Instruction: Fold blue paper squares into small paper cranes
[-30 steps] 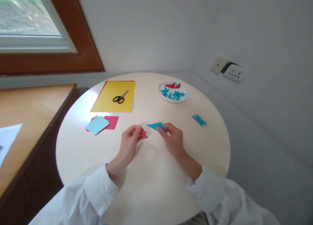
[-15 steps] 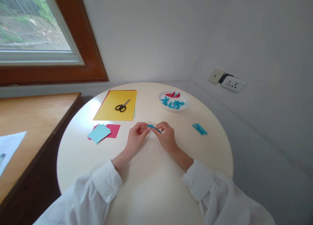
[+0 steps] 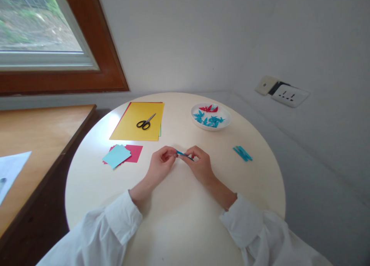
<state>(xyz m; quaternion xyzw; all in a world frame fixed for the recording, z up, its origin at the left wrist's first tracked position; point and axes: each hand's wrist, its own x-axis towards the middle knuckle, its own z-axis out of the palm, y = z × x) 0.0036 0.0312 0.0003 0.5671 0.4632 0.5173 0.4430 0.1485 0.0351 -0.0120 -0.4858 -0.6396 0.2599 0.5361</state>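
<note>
Over the middle of a round cream table [image 3: 173, 227], my left hand [image 3: 160, 167] and my right hand [image 3: 200, 166] meet at their fingertips. Between them they pinch a small folded blue paper [image 3: 185, 155], seen nearly edge-on as a thin strip. Both hands have their fingers curled closed on it. White sleeves cover both my forearms.
A yellow sheet [image 3: 127, 127] with black scissors [image 3: 145, 122] on it lies at the back left. Nearer lie a pale blue square [image 3: 116, 156] over a red one [image 3: 135, 152]. A white dish [image 3: 224, 125] holds several folded blue and red figures. Folded blue pieces [image 3: 243, 153] lie right. A wooden counter [image 3: 37, 143] adjoins left.
My hands came together; the left hand took hold of the blue paper that the right hand held alone. The triangle now shows as a thin strip.
</note>
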